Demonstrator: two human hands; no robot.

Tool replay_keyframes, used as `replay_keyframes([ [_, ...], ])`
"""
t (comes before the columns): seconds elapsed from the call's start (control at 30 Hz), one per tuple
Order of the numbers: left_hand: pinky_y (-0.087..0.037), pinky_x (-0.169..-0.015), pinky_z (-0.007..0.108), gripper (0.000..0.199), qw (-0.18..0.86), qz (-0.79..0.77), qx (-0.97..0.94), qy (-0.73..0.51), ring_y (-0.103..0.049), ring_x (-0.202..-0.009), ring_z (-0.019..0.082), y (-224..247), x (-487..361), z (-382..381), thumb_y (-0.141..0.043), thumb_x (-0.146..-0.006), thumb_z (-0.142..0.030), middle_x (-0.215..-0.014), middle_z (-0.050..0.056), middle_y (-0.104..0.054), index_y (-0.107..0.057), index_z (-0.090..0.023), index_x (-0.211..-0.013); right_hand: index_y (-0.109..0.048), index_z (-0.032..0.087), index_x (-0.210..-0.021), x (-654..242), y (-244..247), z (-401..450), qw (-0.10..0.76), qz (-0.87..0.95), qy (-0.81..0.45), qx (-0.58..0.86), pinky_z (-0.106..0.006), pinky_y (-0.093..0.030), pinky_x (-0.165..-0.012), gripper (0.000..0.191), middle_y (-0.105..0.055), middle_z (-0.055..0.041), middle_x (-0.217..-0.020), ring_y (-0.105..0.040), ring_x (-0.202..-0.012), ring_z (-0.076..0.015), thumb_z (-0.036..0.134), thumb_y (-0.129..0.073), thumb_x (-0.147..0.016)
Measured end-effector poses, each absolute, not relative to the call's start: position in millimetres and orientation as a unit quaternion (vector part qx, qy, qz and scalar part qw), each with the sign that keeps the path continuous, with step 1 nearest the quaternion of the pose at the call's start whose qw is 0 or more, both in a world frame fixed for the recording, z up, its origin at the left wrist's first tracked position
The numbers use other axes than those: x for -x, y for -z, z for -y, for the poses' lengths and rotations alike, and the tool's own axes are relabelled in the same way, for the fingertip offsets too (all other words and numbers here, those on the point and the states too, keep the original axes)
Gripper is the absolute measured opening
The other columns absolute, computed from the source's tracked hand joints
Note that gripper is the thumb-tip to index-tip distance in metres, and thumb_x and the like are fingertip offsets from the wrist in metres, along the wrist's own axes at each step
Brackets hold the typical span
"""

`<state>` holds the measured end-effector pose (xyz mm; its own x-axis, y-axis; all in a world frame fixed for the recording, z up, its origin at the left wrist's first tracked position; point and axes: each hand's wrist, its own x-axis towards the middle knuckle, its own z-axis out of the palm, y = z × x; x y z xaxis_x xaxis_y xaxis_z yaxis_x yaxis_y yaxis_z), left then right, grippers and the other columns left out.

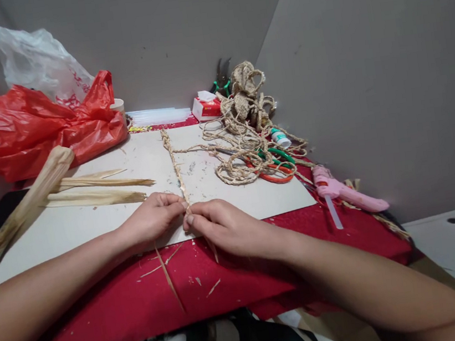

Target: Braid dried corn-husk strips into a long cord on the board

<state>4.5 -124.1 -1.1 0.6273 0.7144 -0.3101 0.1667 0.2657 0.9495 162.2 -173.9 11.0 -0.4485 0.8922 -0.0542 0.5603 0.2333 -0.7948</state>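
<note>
A thin braided cord of dried husk (177, 169) runs away from me over the white board (144, 148), with a knotted end at the far side. My left hand (153, 216) pinches the near end of this cord between thumb and fingers. Right beside it, my right hand (222, 227) is closed on the same near end, its fingertips almost touching the left ones. Loose strips of husk (169, 279) hang below the hands over the red cloth (243, 291). What lies inside the pinched fingers is mostly hidden.
Dried husk strips (97, 196) lie at left, by a red plastic bag (49, 127) and a dark flat object (2, 222). Coiled braided rope (236, 169) covers scissors (280, 172) at right. Nearby are a pink glue gun (347, 191), a tissue pack (206, 108) and clear sticks (159, 116).
</note>
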Motion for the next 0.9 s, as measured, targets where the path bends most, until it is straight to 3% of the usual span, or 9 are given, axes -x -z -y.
replay_keyframes([
  [0.27,-0.010,-0.038,0.021,0.036,0.699,-0.414,-0.545,-0.208,-0.018,-0.035,0.003,2,-7,127,-0.055,-0.077,-0.032,-0.040,-0.008,-0.027,-0.037,-0.017,-0.050,-0.056,0.014,-0.083,-159,-8,183,0.087,0.815,-0.193,0.539,-0.027,-0.030,-0.061,0.024,-0.060,-0.0072,-0.069,-0.048,-0.059,-0.0136,0.023,-0.035,-0.090],
  [0.37,-0.009,-0.037,0.021,0.035,0.712,-0.413,-0.525,-0.218,-0.019,-0.034,0.002,-1,-9,131,-0.058,-0.076,-0.034,-0.039,-0.008,-0.030,-0.041,-0.016,-0.051,-0.056,0.014,-0.085,-158,-8,183,0.077,0.821,-0.189,0.533,-0.027,-0.031,-0.062,0.024,-0.061,-0.0071,-0.071,-0.049,-0.059,-0.0134,0.023,-0.035,-0.091],
  [0.53,-0.015,-0.038,0.020,0.022,0.729,-0.406,-0.503,-0.224,-0.026,-0.032,0.004,-2,-11,133,-0.058,-0.074,-0.032,-0.037,-0.007,-0.039,-0.057,-0.013,-0.064,-0.054,0.013,-0.075,-163,-17,181,0.099,0.838,-0.303,0.442,-0.023,-0.035,-0.062,0.024,-0.054,-0.0027,-0.066,-0.045,-0.058,-0.0094,0.021,-0.038,-0.091],
  [0.63,-0.014,-0.039,0.020,0.022,0.709,-0.411,-0.525,-0.230,-0.023,-0.033,0.004,1,-11,134,-0.056,-0.075,-0.032,-0.036,-0.008,-0.035,-0.058,-0.013,-0.065,-0.055,0.011,-0.070,-171,-25,179,0.068,0.822,-0.467,0.319,-0.020,-0.036,-0.056,0.031,-0.048,0.0010,-0.058,-0.042,-0.053,-0.0069,0.025,-0.039,-0.092],
  [0.77,-0.016,-0.041,0.020,0.021,0.677,-0.414,-0.560,-0.240,-0.022,-0.036,0.004,4,-10,134,-0.053,-0.076,-0.030,-0.038,-0.009,-0.035,-0.055,-0.013,-0.064,-0.064,0.004,-0.089,-182,-30,174,-0.024,0.722,-0.663,0.197,-0.017,-0.036,-0.046,0.036,-0.048,0.0013,-0.052,-0.045,-0.045,-0.0059,0.035,-0.044,-0.090],
  [0.9,-0.020,-0.042,0.020,0.024,0.643,-0.412,-0.594,-0.253,-0.027,-0.038,0.004,8,-7,135,-0.052,-0.076,-0.031,-0.041,-0.007,-0.039,-0.052,-0.014,-0.058,-0.064,0.005,-0.091,-182,-29,168,0.099,0.693,-0.648,0.300,-0.017,-0.036,-0.045,0.039,-0.050,0.0012,-0.051,-0.045,-0.044,-0.0057,0.042,-0.052,-0.085],
])
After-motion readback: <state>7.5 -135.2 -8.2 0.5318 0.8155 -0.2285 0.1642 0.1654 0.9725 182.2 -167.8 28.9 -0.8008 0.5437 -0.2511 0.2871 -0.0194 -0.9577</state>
